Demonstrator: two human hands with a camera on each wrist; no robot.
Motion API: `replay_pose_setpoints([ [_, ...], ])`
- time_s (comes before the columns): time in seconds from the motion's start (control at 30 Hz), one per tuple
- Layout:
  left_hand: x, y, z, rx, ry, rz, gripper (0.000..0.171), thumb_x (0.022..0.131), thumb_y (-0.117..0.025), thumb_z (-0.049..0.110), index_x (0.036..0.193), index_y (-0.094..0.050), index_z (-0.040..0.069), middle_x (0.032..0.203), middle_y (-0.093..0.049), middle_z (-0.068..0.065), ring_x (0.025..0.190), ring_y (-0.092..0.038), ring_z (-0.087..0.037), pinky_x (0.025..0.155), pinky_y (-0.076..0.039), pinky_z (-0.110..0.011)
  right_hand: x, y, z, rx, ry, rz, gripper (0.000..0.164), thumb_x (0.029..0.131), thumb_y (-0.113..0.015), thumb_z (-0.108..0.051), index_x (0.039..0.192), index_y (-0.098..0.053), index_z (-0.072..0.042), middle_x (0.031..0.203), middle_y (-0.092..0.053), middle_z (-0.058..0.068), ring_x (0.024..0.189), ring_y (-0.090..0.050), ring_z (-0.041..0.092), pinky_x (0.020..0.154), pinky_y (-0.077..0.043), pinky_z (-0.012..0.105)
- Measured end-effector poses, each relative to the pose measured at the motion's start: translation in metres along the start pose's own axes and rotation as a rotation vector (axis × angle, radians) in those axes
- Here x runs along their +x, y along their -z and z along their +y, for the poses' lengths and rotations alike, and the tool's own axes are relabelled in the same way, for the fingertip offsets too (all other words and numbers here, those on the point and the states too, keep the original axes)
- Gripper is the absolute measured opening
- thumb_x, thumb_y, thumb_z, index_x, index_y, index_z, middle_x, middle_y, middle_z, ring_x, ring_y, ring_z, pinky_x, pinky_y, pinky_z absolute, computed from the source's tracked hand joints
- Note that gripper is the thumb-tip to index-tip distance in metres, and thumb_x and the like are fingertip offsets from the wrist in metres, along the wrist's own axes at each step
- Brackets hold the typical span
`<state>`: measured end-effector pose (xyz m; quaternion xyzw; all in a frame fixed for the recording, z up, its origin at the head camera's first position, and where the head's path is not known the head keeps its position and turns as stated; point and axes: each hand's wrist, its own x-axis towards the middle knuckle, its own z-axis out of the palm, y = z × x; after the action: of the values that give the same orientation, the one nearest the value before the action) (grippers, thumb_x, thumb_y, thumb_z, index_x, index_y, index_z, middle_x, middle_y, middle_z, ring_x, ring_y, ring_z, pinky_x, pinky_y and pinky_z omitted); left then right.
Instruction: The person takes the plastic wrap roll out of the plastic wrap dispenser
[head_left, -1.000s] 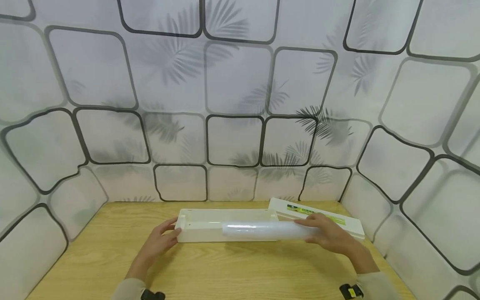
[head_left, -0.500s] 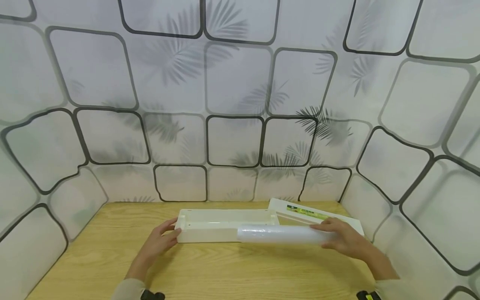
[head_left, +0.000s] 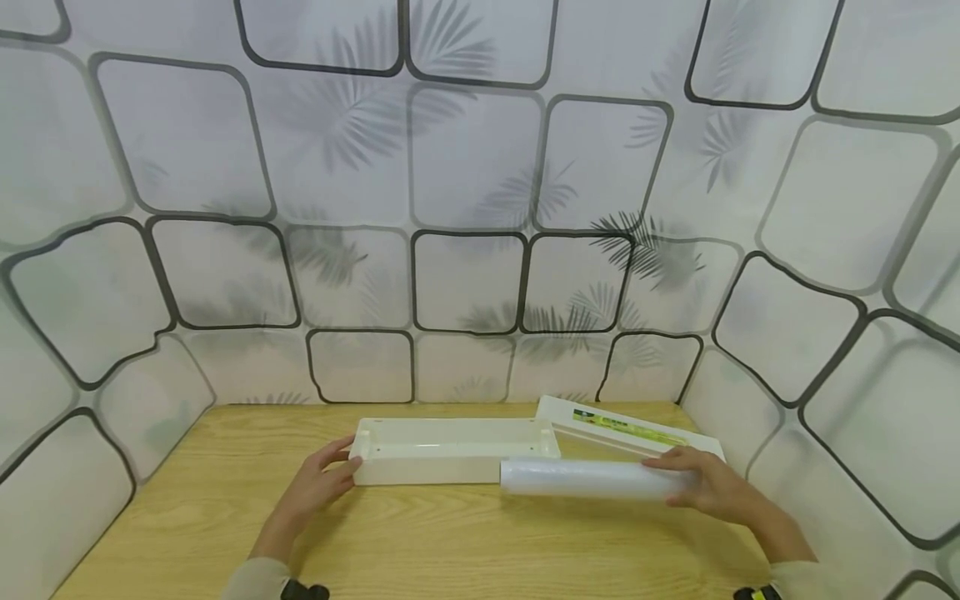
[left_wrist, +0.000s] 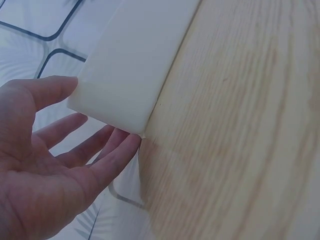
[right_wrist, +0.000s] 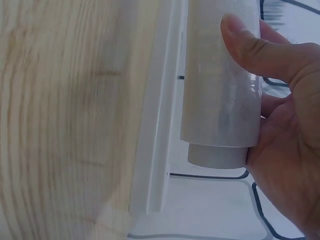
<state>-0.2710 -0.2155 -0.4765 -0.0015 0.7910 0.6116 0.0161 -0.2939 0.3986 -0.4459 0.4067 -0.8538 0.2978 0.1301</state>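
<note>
My right hand grips the right end of a clear cling film roll, held level above the tabletop. In the right wrist view, thumb and fingers wrap the cling film roll, and its grey core sticks out at the end. A long cream plastic box, lidless with its hollow facing up, rests on the table. The roll's left end overlaps its front right corner in the head view. My left hand holds the box's left end, thumb and fingertips at the edges of the cream box in the left wrist view.
A white lid with a green and yellow label lies slanted behind the roll, at the back right of the wooden table. Patterned wall covering rises behind the table and along both sides.
My right hand has carried the cling film roll to the right and toward me, from over the box to in front of its right end. The left hand and box stay put.
</note>
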Motion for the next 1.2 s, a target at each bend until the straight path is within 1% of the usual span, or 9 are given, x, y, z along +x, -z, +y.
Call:
replay_pose_setpoints([
  [0.13, 0.001, 0.000, -0.001, -0.003, -0.005, -0.005, 0.061, 0.105, -0.061, 0.021, 0.155, -0.037, -0.004, 0.144, -0.047, -0.033, 0.121, -0.063, -0.032, 0.098, -0.061, -0.037, -0.004, 0.002, 0.007, 0.029, -0.039, -0.024, 0.056, 0.074, -0.088, -0.005, 0.128, -0.074, -0.012, 0.114, -0.074, 0.002, 0.102, -0.059, -0.003, 0.075, -0.051, 0.020],
  [0.23, 0.000, 0.000, -0.001, -0.003, -0.005, -0.008, 0.061, 0.105, -0.060, 0.021, 0.156, -0.037, -0.003, 0.145, -0.047, -0.032, 0.122, -0.062, -0.032, 0.099, -0.061, -0.037, -0.006, 0.003, 0.012, 0.066, -0.054, -0.048, 0.056, 0.074, -0.088, -0.006, 0.128, -0.074, -0.011, 0.116, -0.075, 0.001, 0.104, -0.059, -0.003, 0.077, -0.050, 0.019],
  [0.47, -0.001, 0.000, 0.000, -0.006, 0.001, -0.007, 0.061, 0.105, -0.060, 0.020, 0.156, -0.037, -0.003, 0.146, -0.046, -0.033, 0.124, -0.061, -0.034, 0.103, -0.059, -0.042, -0.007, 0.001, 0.027, 0.139, -0.016, -0.087, 0.057, 0.071, -0.088, -0.003, 0.126, -0.074, -0.006, 0.121, -0.077, -0.001, 0.105, -0.062, 0.000, 0.080, -0.050, 0.019],
  [0.6, 0.000, -0.001, 0.000, 0.007, 0.005, 0.004, 0.060, 0.105, -0.061, 0.020, 0.155, -0.038, -0.003, 0.146, -0.046, -0.034, 0.123, -0.062, -0.033, 0.098, -0.061, -0.036, -0.007, -0.001, 0.033, 0.176, -0.023, -0.120, 0.057, 0.072, -0.088, -0.003, 0.127, -0.073, -0.007, 0.122, -0.076, -0.003, 0.106, -0.062, 0.000, 0.083, -0.050, 0.016],
  [0.7, 0.001, 0.000, 0.000, 0.007, 0.012, 0.014, 0.059, 0.105, -0.061, 0.021, 0.155, -0.040, -0.003, 0.146, -0.047, -0.034, 0.122, -0.062, -0.032, 0.096, -0.061, -0.033, -0.004, -0.003, 0.037, 0.171, -0.014, -0.139, 0.058, 0.072, -0.088, -0.004, 0.128, -0.073, -0.007, 0.123, -0.076, -0.002, 0.108, -0.063, -0.001, 0.088, -0.050, 0.015],
  [0.87, 0.001, -0.001, 0.001, 0.001, 0.001, 0.005, 0.059, 0.106, -0.060, 0.020, 0.155, -0.038, -0.004, 0.147, -0.046, -0.034, 0.125, -0.061, -0.035, 0.099, -0.061, -0.037, -0.001, -0.004, 0.041, 0.164, -0.007, -0.136, 0.059, 0.072, -0.089, -0.004, 0.128, -0.073, -0.007, 0.125, -0.076, -0.001, 0.111, -0.062, -0.001, 0.090, -0.049, 0.014],
  [1.0, 0.000, -0.001, 0.002, 0.000, -0.005, -0.005, 0.059, 0.106, -0.059, 0.019, 0.156, -0.036, -0.005, 0.146, -0.045, -0.035, 0.124, -0.061, -0.035, 0.100, -0.061, -0.039, 0.000, -0.004, 0.044, 0.156, -0.038, -0.144, 0.058, 0.072, -0.089, -0.004, 0.128, -0.074, -0.009, 0.126, -0.075, -0.004, 0.114, -0.060, -0.004, 0.091, -0.049, 0.013],
  [1.1, 0.000, -0.002, 0.002, -0.006, 0.002, -0.004, 0.059, 0.106, -0.058, 0.018, 0.156, -0.036, -0.005, 0.147, -0.045, -0.035, 0.125, -0.060, -0.037, 0.101, -0.060, -0.041, -0.001, -0.005, 0.047, 0.135, -0.096, -0.157, 0.056, 0.074, -0.090, -0.008, 0.127, -0.074, -0.013, 0.126, -0.074, -0.006, 0.121, -0.058, -0.003, 0.096, -0.046, 0.012],
  [1.2, 0.000, -0.001, 0.002, -0.002, 0.004, -0.003, 0.059, 0.106, -0.058, 0.019, 0.156, -0.036, -0.005, 0.147, -0.045, -0.035, 0.126, -0.060, -0.038, 0.102, -0.059, -0.042, -0.003, -0.006, 0.047, 0.157, -0.127, -0.178, 0.054, 0.077, -0.089, -0.010, 0.128, -0.074, -0.013, 0.129, -0.073, -0.006, 0.122, -0.057, -0.004, 0.095, -0.045, 0.013],
])
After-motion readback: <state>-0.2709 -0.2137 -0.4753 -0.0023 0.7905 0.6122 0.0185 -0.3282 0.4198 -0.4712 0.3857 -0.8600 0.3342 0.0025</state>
